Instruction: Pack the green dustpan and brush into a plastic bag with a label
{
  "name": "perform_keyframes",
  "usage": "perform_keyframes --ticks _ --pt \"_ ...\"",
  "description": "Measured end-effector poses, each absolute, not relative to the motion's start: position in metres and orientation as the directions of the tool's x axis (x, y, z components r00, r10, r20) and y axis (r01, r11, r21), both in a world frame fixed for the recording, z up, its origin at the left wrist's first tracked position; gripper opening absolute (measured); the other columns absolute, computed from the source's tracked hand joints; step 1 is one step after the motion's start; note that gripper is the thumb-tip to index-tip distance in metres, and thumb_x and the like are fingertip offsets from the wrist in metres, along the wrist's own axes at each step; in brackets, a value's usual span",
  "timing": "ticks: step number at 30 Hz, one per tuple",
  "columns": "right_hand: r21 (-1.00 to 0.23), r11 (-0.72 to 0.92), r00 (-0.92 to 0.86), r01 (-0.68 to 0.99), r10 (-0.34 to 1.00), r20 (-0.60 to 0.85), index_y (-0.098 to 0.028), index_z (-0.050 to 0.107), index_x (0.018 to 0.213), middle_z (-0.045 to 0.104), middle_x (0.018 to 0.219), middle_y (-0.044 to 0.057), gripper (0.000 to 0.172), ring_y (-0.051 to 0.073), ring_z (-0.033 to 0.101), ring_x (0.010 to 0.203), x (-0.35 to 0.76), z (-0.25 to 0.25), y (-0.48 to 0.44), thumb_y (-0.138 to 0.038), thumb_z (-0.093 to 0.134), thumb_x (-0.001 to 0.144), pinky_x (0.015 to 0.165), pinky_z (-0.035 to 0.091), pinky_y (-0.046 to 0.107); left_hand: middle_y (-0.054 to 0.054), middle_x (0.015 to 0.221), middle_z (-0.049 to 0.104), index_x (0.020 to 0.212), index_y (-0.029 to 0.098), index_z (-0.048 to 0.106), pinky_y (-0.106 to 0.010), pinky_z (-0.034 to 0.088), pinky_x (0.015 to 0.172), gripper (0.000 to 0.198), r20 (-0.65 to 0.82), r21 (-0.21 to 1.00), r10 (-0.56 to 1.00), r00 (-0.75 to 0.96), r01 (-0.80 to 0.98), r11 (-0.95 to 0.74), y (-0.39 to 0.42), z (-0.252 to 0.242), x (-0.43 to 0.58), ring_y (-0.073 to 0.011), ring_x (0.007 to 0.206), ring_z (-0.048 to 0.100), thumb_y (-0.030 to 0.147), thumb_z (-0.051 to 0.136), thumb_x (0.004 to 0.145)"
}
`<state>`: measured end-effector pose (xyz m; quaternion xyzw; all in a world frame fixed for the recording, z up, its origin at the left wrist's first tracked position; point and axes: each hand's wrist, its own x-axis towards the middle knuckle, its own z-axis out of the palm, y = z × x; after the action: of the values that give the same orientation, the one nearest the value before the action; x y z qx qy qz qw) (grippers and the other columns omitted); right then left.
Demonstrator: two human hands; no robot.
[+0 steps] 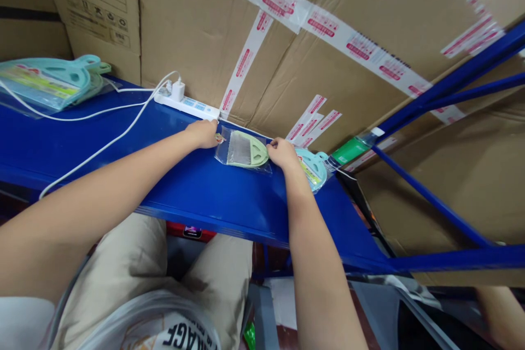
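A pale green mini dustpan and brush set [247,150] in a clear plastic bag lies flat on the blue shelf [229,197]. My left hand [203,134] is closed at the bag's left edge, beside a small colourful patch. At the opposite end, the curled fingers of my right hand [282,152] pinch the bag's right edge, close to the rounded green end. Just beyond my right wrist lies a light blue bagged dustpan set [315,164], partly hidden by the arm.
More bagged dustpan sets [49,79] are piled at the far left. Behind my left hand sits a white power strip [192,106] with trailing cables. A green-labelled bottle [355,147] leans at the right near blue rack bars. Large cardboard boxes [184,27] wall off the back.
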<state>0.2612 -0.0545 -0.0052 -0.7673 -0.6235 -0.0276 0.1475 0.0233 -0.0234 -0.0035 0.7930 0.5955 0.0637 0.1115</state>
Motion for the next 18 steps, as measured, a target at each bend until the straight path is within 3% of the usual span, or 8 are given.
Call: perform_keyframes --ticks 6,10,15,18 --pt "-0.212 -0.188 0.236 0.959 0.944 0.229 -0.019 0.072 0.103 0.077 0.108 0.011 0.021 0.025 0.070 0.107 0.260 -0.002 -0.056 -0.023 0.056 0.090 0.092 0.051 0.032 -0.021 0.152 0.044 0.150 0.016 0.041 -0.039 0.044 0.107 0.068 -0.004 0.262 0.983 0.185 0.948 -0.177 -0.031 -0.004 0.029 -0.0367 0.136 0.049 0.036 0.058 0.087" --pt "-0.212 -0.182 0.230 0.960 0.946 0.231 -0.018 0.072 0.105 0.076 0.111 0.012 0.022 0.026 0.068 0.110 0.260 -0.003 -0.055 -0.023 0.055 0.091 0.095 0.050 0.033 -0.023 0.151 0.043 0.150 0.012 0.038 -0.040 0.040 0.109 0.066 0.014 0.255 0.987 0.161 0.954 -0.160 -0.035 -0.007 0.036 -0.0373 0.139 0.044 0.028 0.053 0.088" --pt "-0.251 -0.170 0.236 0.953 0.935 0.264 -0.018 0.070 0.104 0.076 0.105 0.012 0.021 0.027 0.068 0.108 0.264 -0.006 -0.054 -0.023 0.056 0.090 0.095 0.049 0.035 -0.025 0.150 0.045 0.149 0.008 0.035 -0.041 0.039 0.110 0.062 0.023 0.272 0.990 0.140 0.952 -0.141 -0.030 -0.009 0.032 -0.0370 0.139 0.043 0.033 0.045 0.093" --pt "-0.346 -0.115 0.241 0.931 0.906 0.348 -0.018 0.069 0.102 0.076 0.100 0.013 0.021 0.030 0.069 0.106 0.269 -0.008 -0.051 -0.030 0.056 0.090 0.095 0.050 0.040 -0.025 0.148 0.047 0.151 0.009 0.031 -0.044 0.040 0.110 0.067 0.170 0.281 0.976 0.138 0.942 -0.182 -0.023 -0.009 0.021 -0.0385 0.140 0.043 0.041 0.047 0.093"
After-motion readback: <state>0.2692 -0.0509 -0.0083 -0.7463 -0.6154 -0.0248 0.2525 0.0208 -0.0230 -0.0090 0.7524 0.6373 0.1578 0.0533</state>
